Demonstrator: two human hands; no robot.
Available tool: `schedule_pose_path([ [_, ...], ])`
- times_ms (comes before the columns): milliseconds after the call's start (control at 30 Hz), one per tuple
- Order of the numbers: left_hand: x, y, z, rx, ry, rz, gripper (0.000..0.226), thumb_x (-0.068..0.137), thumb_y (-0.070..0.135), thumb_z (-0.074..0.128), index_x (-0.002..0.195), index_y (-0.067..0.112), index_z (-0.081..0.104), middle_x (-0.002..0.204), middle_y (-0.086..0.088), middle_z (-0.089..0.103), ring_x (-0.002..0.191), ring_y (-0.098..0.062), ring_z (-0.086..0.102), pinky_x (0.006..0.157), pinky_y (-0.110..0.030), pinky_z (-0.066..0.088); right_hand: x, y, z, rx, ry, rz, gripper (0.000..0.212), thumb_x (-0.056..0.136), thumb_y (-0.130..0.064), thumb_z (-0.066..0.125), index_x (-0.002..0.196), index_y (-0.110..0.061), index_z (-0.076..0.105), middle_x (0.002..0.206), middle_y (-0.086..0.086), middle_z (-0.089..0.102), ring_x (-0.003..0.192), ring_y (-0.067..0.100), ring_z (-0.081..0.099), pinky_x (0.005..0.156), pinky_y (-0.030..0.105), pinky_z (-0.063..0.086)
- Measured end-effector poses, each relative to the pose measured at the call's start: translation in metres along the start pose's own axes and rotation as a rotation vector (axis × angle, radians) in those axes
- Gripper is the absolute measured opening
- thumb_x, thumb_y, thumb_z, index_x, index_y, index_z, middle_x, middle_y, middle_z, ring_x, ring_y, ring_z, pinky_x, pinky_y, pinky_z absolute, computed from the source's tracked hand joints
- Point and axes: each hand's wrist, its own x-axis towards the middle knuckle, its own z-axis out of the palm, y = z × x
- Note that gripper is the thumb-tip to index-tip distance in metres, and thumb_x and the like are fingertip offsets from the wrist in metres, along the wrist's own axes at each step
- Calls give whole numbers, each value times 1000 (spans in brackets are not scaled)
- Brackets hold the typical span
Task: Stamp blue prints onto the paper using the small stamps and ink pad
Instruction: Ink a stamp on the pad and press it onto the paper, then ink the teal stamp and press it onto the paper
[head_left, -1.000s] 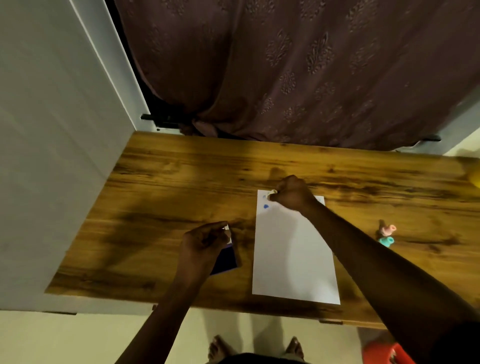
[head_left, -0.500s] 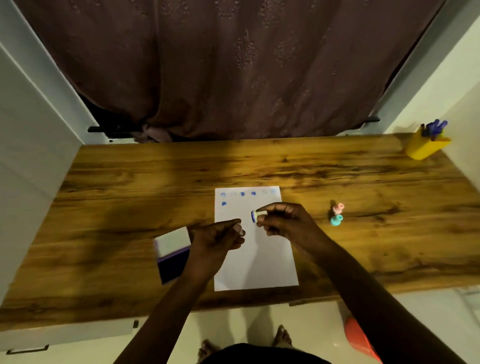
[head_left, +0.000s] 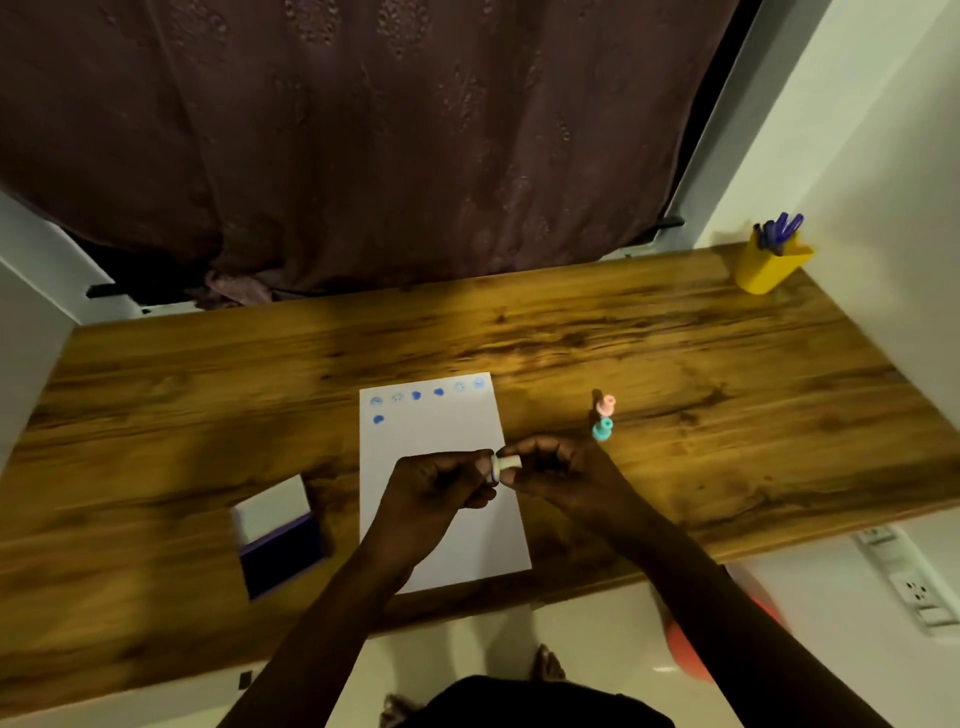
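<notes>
Fingers (head_left: 511, 480) of right hand (head_left: 561, 475) pinch small pale stamp (head_left: 506, 464) above paper (head_left: 441, 467); left hand (head_left: 436, 483) fingers closed on stamp's other end. Paper flat on tabletop (head_left: 675, 364), blue prints (head_left: 415, 396) along far edge. Ink pad (head_left: 280, 538) open, left of paper. Pink stamp (head_left: 605, 404) and teal stamp (head_left: 602, 429) upright right of paper. Yellow pen cup (head_left: 771, 267) at far right corner.
</notes>
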Motion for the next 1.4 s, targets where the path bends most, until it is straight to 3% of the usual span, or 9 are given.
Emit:
schedule_pose_path([
  [200, 3, -2, 23, 0, -21, -27, 15, 90, 28, 74, 97, 37, 83, 95, -2, 83, 87, -25, 81, 81, -36, 66, -8, 11, -26, -68, -52, 9, 9, 90, -17, 73, 92, -26, 74, 79, -19, 75, 78, -4, 70, 69, 10, 51],
  [300, 5, -3, 35, -15, -39, -48, 22, 91, 21, 74, 95, 41, 83, 92, -2, 83, 86, -26, 81, 76, -30, 65, -12, 19, -37, -67, -62, 41, 10, 92, -25, 71, 85, -31, 75, 77, -12, 74, 73, 1, 69, 67, 16, 52],
  [433, 11, -16, 50, 42, -82, -83, 22, 90, 22, 78, 102, 40, 83, 98, 1, 84, 91, -27, 80, 84, -47, 66, -18, 34, -53, -130, -49, 32, 16, 92, -26, 71, 104, -16, 76, 95, -6, 77, 89, 6, 72, 74, 19, 56],
  [567, 19, -34, 63, 278, -121, -153, 23, 92, 26, 77, 114, 22, 80, 105, 1, 82, 94, -17, 79, 93, -48, 62, -16, 46, -70, -498, 25, -11, 17, 87, -33, 75, 96, -18, 75, 86, -12, 72, 82, 2, 68, 74, 21, 55],
  [700, 23, -40, 69, 259, -31, -238, 16, 90, 28, 77, 107, 29, 79, 104, 0, 81, 89, -13, 79, 92, -43, 64, -14, 60, -81, -785, 130, -43, 22, 89, -35, 71, 84, -14, 71, 82, -2, 72, 73, 10, 67, 61, 16, 43],
  [867, 23, -44, 69, 209, -6, -246, 13, 92, 21, 76, 99, 31, 78, 100, -4, 81, 94, -21, 78, 93, -48, 63, -9, 75, -80, -953, 25, 34, 20, 90, -35, 65, 102, -19, 66, 103, 1, 70, 94, 17, 65, 78, 30, 53],
  [1033, 24, -47, 67, 198, 9, -237, 10, 93, 25, 75, 101, 30, 79, 98, -3, 82, 94, -24, 79, 95, -52, 61, -3, 85, -77, -995, -49, 37, 20, 90, -33, 63, 104, -19, 62, 108, 2, 68, 98, 18, 63, 77, 25, 46],
  [1233, 24, -47, 67, 201, 14, -223, 14, 93, 27, 75, 89, 40, 79, 89, 6, 83, 89, -20, 80, 93, -51, 62, 0, 92, -79, -1009, -90, 15, 21, 90, -33, 64, 106, -19, 63, 109, 2, 68, 101, 19, 64, 83, 28, 50],
  [1400, 26, -45, 65, 191, 31, -214, 16, 93, 25, 75, 89, 39, 80, 89, 5, 83, 87, -20, 80, 91, -50, 63, 1, 89, -85, -1026, -79, -21, 49, 84, -53, 67, 118, -18, 63, 112, 2, 69, 102, 21, 65, 86, 30, 52],
])
